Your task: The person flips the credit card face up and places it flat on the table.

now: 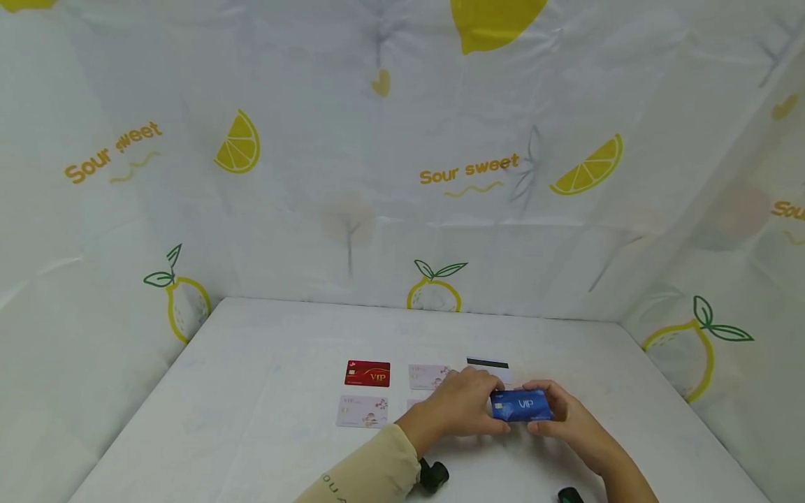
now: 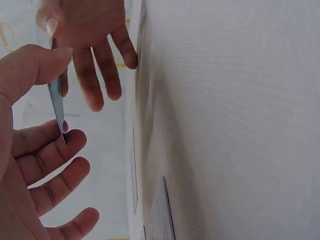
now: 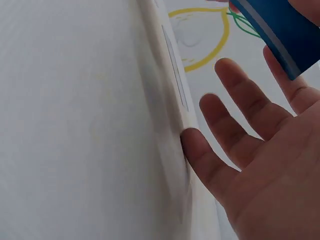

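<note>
A blue VIP card [image 1: 520, 405] is held up between both hands, its printed face toward the head camera. My left hand [image 1: 464, 403] pinches its left end, thumb on one face and fingertips on the other. At the right end, my right hand [image 1: 569, 416] grips it between thumb and index finger, the other fingers spread in the right wrist view. Edge-on, the same card [image 2: 57, 102] shows above the table in the left wrist view. Behind the left hand lie a pale floral card [image 1: 430, 376] and a card with a black stripe [image 1: 487, 364], partly covered.
To the left, a red VIP card [image 1: 367, 373] lies behind another pale floral card [image 1: 362, 411]. The edge of one more pale card [image 1: 411, 402] peeks out beside the left hand. A lemon-print sheet [image 1: 314, 175] hangs behind the white table [image 1: 251, 391].
</note>
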### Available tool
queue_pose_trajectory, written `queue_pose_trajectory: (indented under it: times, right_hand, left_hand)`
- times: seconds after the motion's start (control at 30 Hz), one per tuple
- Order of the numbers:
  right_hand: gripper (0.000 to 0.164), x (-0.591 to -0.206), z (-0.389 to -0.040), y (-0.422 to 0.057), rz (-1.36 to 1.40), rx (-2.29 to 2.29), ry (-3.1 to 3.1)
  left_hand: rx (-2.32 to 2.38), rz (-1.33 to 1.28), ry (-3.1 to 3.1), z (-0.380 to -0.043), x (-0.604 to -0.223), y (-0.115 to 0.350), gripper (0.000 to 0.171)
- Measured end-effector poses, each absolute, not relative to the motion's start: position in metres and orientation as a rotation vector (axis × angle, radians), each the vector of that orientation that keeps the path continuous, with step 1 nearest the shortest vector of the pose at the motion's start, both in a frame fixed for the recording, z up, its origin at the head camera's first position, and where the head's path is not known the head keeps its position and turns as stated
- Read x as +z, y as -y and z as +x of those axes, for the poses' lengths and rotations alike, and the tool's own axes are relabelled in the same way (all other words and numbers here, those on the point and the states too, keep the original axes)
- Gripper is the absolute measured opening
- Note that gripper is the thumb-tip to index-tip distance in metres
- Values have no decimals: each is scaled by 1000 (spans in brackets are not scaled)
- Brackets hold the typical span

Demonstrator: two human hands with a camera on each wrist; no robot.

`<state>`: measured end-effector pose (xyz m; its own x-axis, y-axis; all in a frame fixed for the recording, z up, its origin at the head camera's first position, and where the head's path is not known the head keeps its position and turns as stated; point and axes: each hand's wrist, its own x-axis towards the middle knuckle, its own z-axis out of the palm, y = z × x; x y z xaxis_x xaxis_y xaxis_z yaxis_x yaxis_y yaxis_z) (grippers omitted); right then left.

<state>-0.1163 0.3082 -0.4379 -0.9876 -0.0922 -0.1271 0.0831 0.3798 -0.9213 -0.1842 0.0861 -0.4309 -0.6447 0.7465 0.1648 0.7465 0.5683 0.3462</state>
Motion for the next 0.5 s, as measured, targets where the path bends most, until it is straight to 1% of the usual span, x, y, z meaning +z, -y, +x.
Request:
queue_pose_trajectory:
  times: [0.13,0.4,0.5]
  right_hand:
    - [63,-441,-117,-312,-59,-1586,-2520]
    - [63,-446,-120,-314,-12,-1333,-2653]
    - [64,-448,-121,-315,-59,-1308,-2666]
  left_hand:
    - [-588,-1325,2794,-184,-430,-86,53]
    - [-461,-1329,2845,-184,-432,-87,51]
    - [-418,-1344,2871,-183,-434,-87,51]
